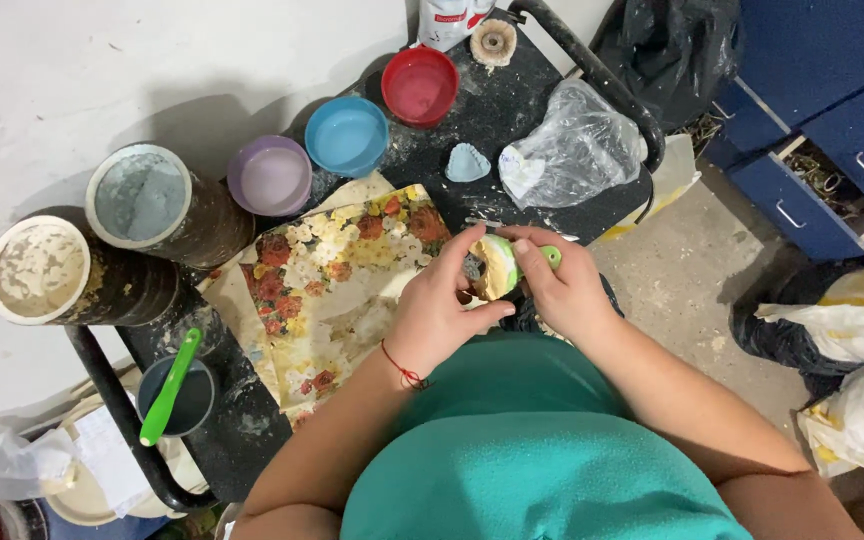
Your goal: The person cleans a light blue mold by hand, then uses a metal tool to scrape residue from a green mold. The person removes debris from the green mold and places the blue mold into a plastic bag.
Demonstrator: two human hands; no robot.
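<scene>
Your left hand (pixel 442 310) pinches the small pale mould (pixel 492 265); your right hand (pixel 562 290) grips it plus 1 green-handled tool (pixel 549 256), just right of the floral cloth (pixel 337 275). Likely light, stiff, brittle: hold the rim.

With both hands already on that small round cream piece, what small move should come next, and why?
Probably a slight turn of the cream piece by the left hand. The right hand holds a green-handled tool against it, so turning would likely bring a fresh part under the tool.
</scene>
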